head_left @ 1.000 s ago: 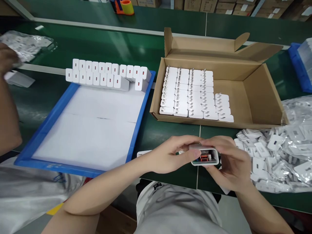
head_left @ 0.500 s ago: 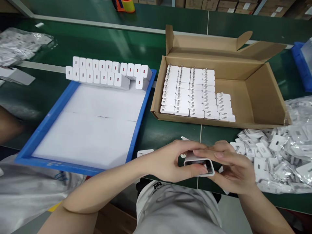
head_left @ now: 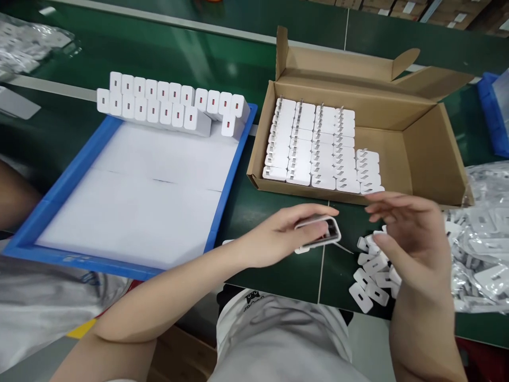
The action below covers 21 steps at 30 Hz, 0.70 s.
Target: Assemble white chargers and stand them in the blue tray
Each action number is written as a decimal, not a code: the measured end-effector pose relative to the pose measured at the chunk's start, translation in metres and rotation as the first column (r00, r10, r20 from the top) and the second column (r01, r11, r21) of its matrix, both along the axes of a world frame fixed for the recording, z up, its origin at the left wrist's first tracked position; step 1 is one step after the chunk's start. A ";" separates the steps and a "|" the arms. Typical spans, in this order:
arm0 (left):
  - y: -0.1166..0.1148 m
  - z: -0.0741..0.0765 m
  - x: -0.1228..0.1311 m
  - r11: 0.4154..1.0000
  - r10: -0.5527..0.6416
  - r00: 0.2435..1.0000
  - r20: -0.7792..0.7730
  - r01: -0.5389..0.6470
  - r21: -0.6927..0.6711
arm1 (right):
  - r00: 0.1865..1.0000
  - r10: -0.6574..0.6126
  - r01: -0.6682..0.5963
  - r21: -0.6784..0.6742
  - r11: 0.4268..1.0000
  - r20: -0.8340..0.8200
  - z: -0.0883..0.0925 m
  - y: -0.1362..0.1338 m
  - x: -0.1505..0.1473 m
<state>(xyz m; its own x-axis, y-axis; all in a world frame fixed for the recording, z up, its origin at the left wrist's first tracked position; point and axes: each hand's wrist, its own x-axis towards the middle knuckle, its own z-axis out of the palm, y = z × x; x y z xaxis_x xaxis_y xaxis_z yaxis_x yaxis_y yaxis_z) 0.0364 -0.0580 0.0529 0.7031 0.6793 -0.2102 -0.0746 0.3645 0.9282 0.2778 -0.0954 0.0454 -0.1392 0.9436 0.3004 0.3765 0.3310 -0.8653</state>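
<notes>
In my left hand is a white charger housing; its end is uncovered and shows a dark inside, with my thumb at the opening. My right hand is raised apart from it, fingers spread and nothing visible in them. Below that hand lies a loose pile of white end caps, each with a small slot. A cardboard box beyond my hands holds rows of white plug chargers, prongs up. Two rows of white chargers with slotted ends stand at the far end of the blue tray.
Plastic bags of white parts lie at the right edge, and another bag lies far left. Another blue tray is partly visible at far right. A co-worker's arm shows at the left, beside my tray.
My right hand has let go of the housing and moved up and right, its fingers opening. My left hand keeps the housing, now slightly higher in view. The end cap pile is uncovered.
</notes>
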 end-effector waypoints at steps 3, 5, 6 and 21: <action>0.003 -0.004 0.000 0.984 0.051 0.997 0.053 -0.041 -0.176 | 0.893 0.124 -0.024 -0.228 0.973 0.433 -0.002 0.004 0.025; 0.004 -0.005 0.001 0.973 0.061 0.996 0.057 -0.047 -0.226 | 0.759 0.272 -0.083 -0.327 0.941 0.592 -0.008 0.004 0.041; 0.004 -0.005 0.001 0.969 0.067 0.996 0.055 -0.052 -0.240 | 0.710 0.313 -0.089 -0.360 0.929 0.631 -0.012 0.004 0.048; 0.002 -0.011 0.001 0.967 0.055 0.989 0.135 -0.019 -0.253 | 0.571 0.347 -0.065 -0.380 0.923 0.744 -0.035 0.012 0.057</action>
<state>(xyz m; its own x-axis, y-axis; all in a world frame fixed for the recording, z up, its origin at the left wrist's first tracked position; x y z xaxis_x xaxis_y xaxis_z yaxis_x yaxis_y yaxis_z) 0.0375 -0.0555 0.0420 0.7132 0.6432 -0.2785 -0.2148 0.5788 0.7867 0.3351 -0.0835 0.0101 -0.3870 0.8730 -0.2968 0.9014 0.2904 -0.3211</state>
